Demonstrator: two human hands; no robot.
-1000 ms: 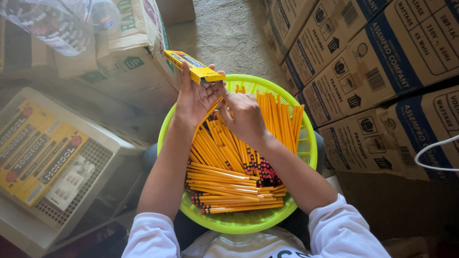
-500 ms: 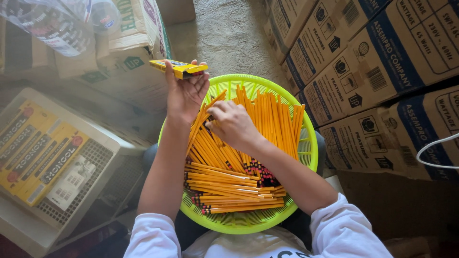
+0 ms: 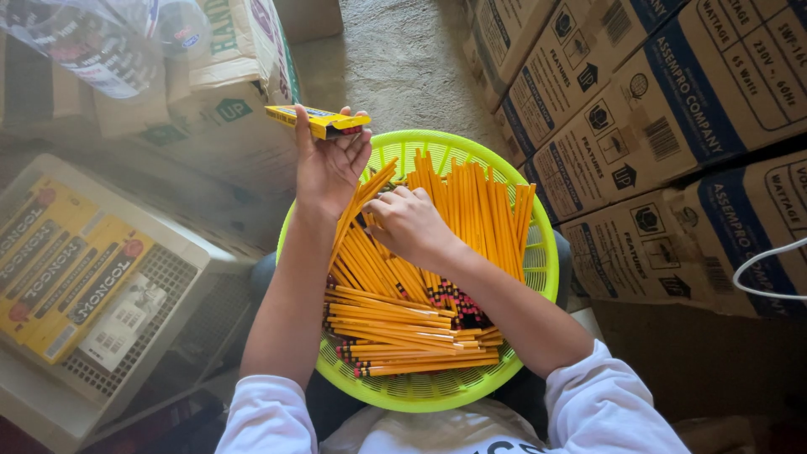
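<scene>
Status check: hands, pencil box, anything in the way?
Left hand holds small yellow box above green basket. Right hand down among loose pencils. Nothing blocking.

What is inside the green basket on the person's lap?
The green basket holds a heap of loose yellow pencils. The right hand rests on the heap, covering some of them. The left hand holds a small yellow box above the rim. The basket's bottom is covered.
</scene>
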